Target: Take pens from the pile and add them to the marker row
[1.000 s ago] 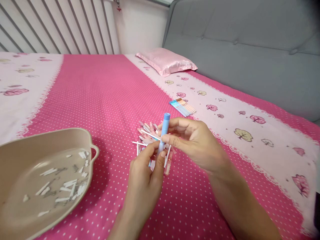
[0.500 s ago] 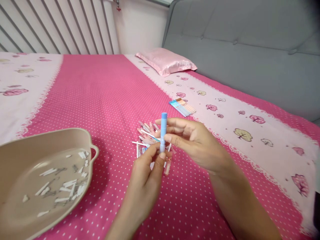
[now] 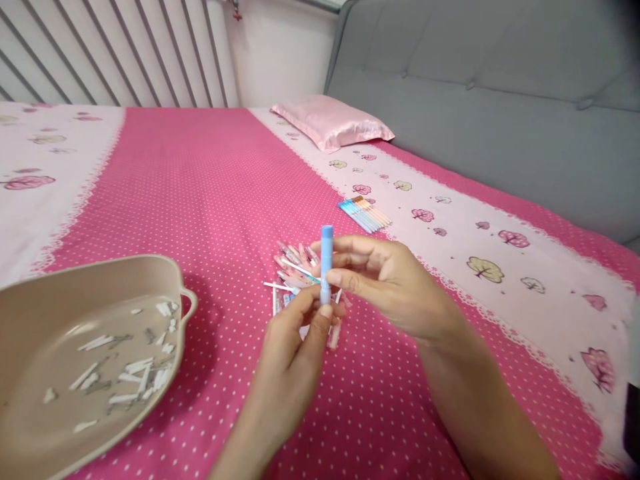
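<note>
A light blue pen (image 3: 327, 253) stands upright between my two hands, its darker blue end at the top. My left hand (image 3: 295, 347) pinches its pale lower end between thumb and fingers. Higher up, my right hand (image 3: 385, 287) grips the pen's middle with thumb and fingertips. Behind and below them lies a loose pile of pens (image 3: 290, 267), mostly pink and clear, with some white sticks among them. My hands cover part of this pile.
At the left stands a beige basin (image 3: 173, 267) with a side handle, holding several small white pieces. A neat row of blue and orange pens (image 3: 367, 215) lies beyond my right hand. A pink pillow (image 3: 333, 123) rests by the grey headboard (image 3: 480, 60) on the polka-dot bedspread (image 3: 190, 173).
Both hands keep almost the same hold on the blue pen, which has shifted only very slightly. The pile, row of pens and basin look unchanged.
</note>
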